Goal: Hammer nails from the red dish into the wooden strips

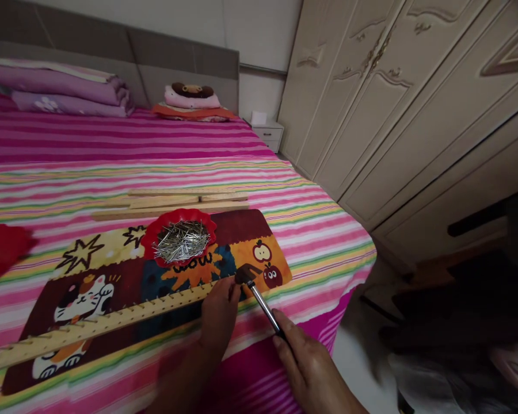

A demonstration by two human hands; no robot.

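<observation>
My right hand (304, 356) is wrapped around the dark grip of a hammer (265, 307) with a shiny metal shaft. The hammer's dark head is right beside the fingertips of my left hand (219, 313). Those left fingers are closed at the right end of a long pale wooden strip (144, 310); whether they also pinch a nail is hidden. A row of nails stands up along the strip, and small holes or dots mark its front face. Under the strip lies a patterned mat (259, 230). Behind it, a red scalloped bowl (149, 244) holds many loose nails (183, 240).
More wooden strips (190, 201) lie behind the bowl. Another red item (4, 247) is at the left edge. Everything rests on a striped bedspread (319, 230), whose edge drops off at right. Beyond stand folded bedding (69, 95), a nightstand (270, 133) and a wardrobe (362, 103).
</observation>
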